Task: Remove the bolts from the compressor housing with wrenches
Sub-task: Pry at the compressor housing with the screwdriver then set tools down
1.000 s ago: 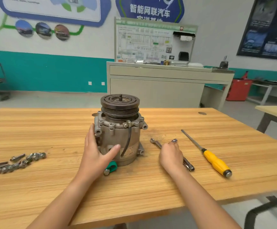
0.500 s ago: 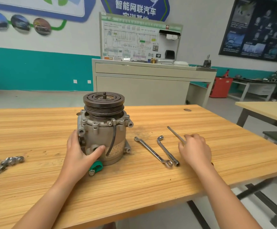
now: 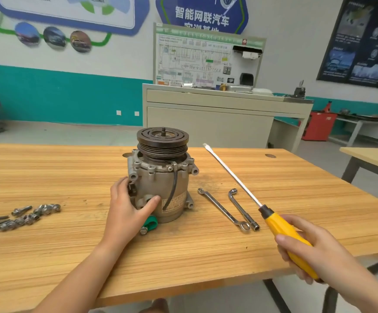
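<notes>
The grey compressor (image 3: 161, 177) stands upright mid-table, its dark pulley on top. My left hand (image 3: 127, 211) wraps its lower left side, thumb across the front. My right hand (image 3: 314, 249) grips the yellow handle of a long flat screwdriver (image 3: 280, 229), lifted off the table with the blade pointing up and away toward the compressor's right. Two wrenches lie on the table between the compressor and my right hand: a ring wrench (image 3: 223, 208) and an L-shaped socket wrench (image 3: 242, 207). Several loose bolts (image 3: 21, 216) lie in a heap at the left.
A green clip with a bolt (image 3: 149, 224) lies at the compressor's base. The wooden table (image 3: 206, 256) ends just before me and at the right. A beige cabinet (image 3: 217, 118) stands behind the table; another table (image 3: 373, 157) is at the right.
My right hand left the wrenches, moved right to the screwdriver, closed on its handle and raised it. My left hand stayed on the compressor.
</notes>
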`<state>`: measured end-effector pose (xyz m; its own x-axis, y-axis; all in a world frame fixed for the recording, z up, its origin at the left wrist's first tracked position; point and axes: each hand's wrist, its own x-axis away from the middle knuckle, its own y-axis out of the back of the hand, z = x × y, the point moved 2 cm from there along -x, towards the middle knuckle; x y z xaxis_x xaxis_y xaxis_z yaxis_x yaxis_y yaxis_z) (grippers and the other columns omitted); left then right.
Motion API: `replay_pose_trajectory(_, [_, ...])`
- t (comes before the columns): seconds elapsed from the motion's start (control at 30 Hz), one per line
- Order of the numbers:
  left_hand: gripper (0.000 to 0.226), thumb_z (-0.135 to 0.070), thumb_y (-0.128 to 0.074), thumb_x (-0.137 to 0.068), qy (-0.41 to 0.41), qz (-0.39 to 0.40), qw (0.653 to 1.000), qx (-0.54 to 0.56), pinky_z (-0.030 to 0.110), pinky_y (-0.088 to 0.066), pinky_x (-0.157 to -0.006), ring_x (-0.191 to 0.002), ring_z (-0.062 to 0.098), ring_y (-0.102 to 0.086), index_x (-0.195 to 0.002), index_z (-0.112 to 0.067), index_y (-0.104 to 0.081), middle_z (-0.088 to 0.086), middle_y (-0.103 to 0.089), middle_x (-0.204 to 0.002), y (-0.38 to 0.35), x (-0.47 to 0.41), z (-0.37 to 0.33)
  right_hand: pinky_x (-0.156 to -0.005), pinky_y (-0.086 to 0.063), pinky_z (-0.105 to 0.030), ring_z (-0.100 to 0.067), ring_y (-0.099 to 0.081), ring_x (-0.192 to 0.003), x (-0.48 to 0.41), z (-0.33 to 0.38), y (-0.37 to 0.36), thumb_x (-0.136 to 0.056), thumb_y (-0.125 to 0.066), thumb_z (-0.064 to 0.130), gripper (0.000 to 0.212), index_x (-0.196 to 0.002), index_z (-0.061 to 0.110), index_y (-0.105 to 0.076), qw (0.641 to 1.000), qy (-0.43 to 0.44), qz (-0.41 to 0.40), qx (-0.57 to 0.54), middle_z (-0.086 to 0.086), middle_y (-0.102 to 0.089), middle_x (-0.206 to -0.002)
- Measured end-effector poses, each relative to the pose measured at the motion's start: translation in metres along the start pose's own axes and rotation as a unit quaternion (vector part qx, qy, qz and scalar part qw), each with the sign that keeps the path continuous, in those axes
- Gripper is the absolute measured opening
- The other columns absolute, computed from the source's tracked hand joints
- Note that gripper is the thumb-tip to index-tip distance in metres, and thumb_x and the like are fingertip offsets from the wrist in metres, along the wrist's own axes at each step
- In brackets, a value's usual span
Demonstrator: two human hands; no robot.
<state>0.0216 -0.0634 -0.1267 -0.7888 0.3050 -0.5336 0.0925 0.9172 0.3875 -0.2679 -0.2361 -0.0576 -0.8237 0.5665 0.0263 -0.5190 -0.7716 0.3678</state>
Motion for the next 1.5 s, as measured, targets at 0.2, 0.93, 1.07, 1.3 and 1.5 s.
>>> replay_pose_trajectory(0.2, [0.065, -0.038, -0.074, -0.073, -0.011, -0.03, 1.0, -0.001, -0.007, -0.025, -0.081, -0.107, 0.001, -0.04, -0.128, -0.011, -0.05, -0.001, -0.046, -0.124, 0.011, 0.003, -0.001, -0.062, -0.039, -0.012, 0.01, -0.056, -0.077, 0.024, 0.04, -0.026, -0.046, -0.051, 0.068, 0.037, -0.079, 0.082, -0.041, 0.95, 0.119, -0.101, 0.269, 0.053, -0.049, -0.078])
replay_pose_trajectory(0.93, [0.067, -0.054, -0.065, -0.066, -0.004, -0.028, 0.999, 0.026, -0.009, -0.025, -0.074, -0.099, 0.0, -0.044, -0.122, -0.018, -0.053, -0.011, -0.045, -0.11, 0.012, 0.003, 0.003, -0.046, -0.049, -0.035, -0.03, -0.055, -0.05, 0.006, 0.036, -0.019, -0.089, -0.033, 0.058, 0.055, -0.116, 0.019, -0.062, 0.784, 0.325, -0.226, 0.477, -0.009, -0.059, -0.071])
replay_pose_trajectory(1.07, [0.067, -0.056, -0.065, -0.066, -0.001, -0.025, 0.999, 0.022, -0.009, -0.025, -0.074, -0.099, -0.001, -0.044, -0.121, -0.021, -0.052, -0.014, -0.043, -0.109, 0.011, 0.002, 0.004, -0.045, -0.048, -0.031, -0.027, -0.056, -0.049, 0.001, 0.03, -0.023, -0.092, -0.032, 0.054, 0.05, -0.115, 0.02, -0.06, 0.773, 0.35, -0.22, 0.481, -0.007, -0.059, -0.071])
replay_pose_trajectory(1.3, [0.068, -0.056, -0.065, -0.066, -0.003, -0.025, 0.999, 0.019, -0.007, -0.027, -0.075, -0.096, -0.004, -0.042, -0.122, -0.019, -0.052, -0.014, -0.044, -0.11, 0.011, 0.002, 0.004, -0.045, -0.044, -0.032, -0.032, -0.059, -0.055, -0.015, 0.027, -0.03, -0.096, -0.022, 0.046, 0.059, -0.107, 0.013, -0.069, 0.737, 0.339, -0.251, 0.528, -0.01, -0.061, -0.072])
replay_pose_trajectory(1.5, [0.068, -0.057, -0.063, -0.064, -0.002, -0.023, 0.999, 0.023, -0.007, -0.028, -0.074, -0.093, -0.028, -0.037, -0.119, -0.019, -0.053, -0.011, -0.046, -0.11, 0.01, 0.002, 0.004, -0.048, -0.044, -0.034, -0.035, -0.058, -0.058, -0.021, 0.029, -0.031, -0.096, -0.035, 0.037, 0.045, -0.106, 0.01, -0.069, 0.717, 0.326, -0.259, 0.558, -0.013, -0.063, -0.07])
